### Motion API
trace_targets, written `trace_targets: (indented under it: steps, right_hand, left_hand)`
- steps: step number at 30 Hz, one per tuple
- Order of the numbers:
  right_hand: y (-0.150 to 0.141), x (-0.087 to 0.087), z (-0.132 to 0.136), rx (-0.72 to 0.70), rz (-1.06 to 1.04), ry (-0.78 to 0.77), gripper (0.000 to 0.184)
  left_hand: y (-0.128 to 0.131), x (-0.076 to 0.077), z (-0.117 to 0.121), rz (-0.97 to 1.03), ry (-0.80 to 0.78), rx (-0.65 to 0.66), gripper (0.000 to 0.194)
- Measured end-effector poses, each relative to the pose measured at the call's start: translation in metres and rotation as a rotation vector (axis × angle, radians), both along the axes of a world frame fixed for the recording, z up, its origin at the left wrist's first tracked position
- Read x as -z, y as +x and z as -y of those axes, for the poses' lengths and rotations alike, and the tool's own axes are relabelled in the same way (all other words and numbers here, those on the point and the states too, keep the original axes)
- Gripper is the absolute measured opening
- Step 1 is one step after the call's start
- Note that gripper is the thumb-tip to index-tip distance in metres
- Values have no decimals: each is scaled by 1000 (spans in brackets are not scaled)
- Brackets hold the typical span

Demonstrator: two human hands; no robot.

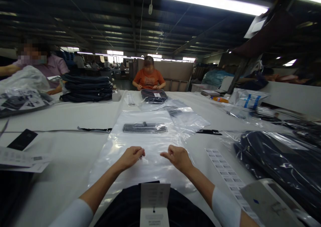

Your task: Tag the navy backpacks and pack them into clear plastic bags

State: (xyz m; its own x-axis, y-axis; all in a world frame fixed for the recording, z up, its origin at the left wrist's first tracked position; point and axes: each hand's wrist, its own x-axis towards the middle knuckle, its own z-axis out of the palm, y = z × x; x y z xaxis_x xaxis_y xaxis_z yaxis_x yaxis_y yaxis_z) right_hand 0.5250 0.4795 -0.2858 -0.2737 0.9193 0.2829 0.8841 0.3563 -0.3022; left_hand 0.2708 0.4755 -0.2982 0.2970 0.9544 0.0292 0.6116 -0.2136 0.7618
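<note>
My left hand [132, 156] is closed in a pinch over a clear plastic bag [144, 141] that lies flat on the table and has a printed warning box. Anything between those fingertips is too hard to make out. Opposite it, my right hand [178, 156] has curled fingers, with the thumb pointing towards the left hand; whether it grips the film is unclear. Closest to my body lies a dark folded garment [120, 208] bearing a white hang tag [154, 200]. It sits against the near end of the bag.
Label strips [224, 170] and a grey device [272, 200] lie to my right, beside bagged dark garments [278, 153]. Tags [22, 140] lie left. Across the white table [95, 115], a person in orange [149, 78] handles a folded garment [153, 95]; dark garments [86, 87] are stacked left.
</note>
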Motion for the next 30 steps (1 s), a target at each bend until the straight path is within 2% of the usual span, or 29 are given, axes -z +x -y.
trace_targets:
  steps: [4, 8, 10, 12, 14, 16, 17, 19, 20, 21, 23, 25, 26, 28, 30]
  right_hand:
    - [6, 0, 7, -168, 175, 132, 26]
    - [5, 9, 15, -82, 199, 219, 24]
    - [5, 15, 18, -4, 164, 281, 26]
    - [9, 19, 17, 2, 145, 328, 29]
    - [18, 21, 16, -88, 185, 344, 29]
    - [33, 18, 14, -176, 251, 333, 26]
    - [41, 16, 14, -185, 273, 323, 24]
    - [59, 12, 15, -133, 298, 292, 23]
    - [67, 10, 17, -83, 295, 275, 24]
    - [74, 8, 19, -27, 273, 255, 24]
    - [83, 4, 26, 70, 125, 192, 22]
    - [85, 2, 32, 151, -210, 41, 16]
    - [84, 1, 34, 192, -436, -80, 13]
    - [81, -1, 34, 263, -841, -336, 10]
    - [79, -3, 29, 304, -1067, -500, 9]
  left_hand:
    - [-7, -10, -3, -12, 23, -91, 43]
    - [-6, -18, -1, -128, 165, -169, 37]
    - [-4, -18, 3, -191, 225, -146, 33]
    - [-8, -16, 7, -247, 265, -91, 32]
    - [-21, -12, 11, -294, 289, -60, 24]
    - [-44, -9, 15, -333, 294, -101, 6]
    - [-58, -8, 17, -349, 291, -143, 5]
    - [-86, -5, 23, -387, 285, -247, 14]
    - [-99, -4, 26, -356, 257, -313, 14]
    - [-110, -3, 30, -238, 191, -395, 12]
    - [-124, 0, 36, 185, -17, -564, 10]
    - [-129, 2, 40, 605, -204, -658, 17]
    - [-129, 2, 42, 718, -245, -665, 18]
    - [-128, 0, 43, 787, -253, -630, 15]
    - [-126, -3, 43, 837, -265, -574, 13]
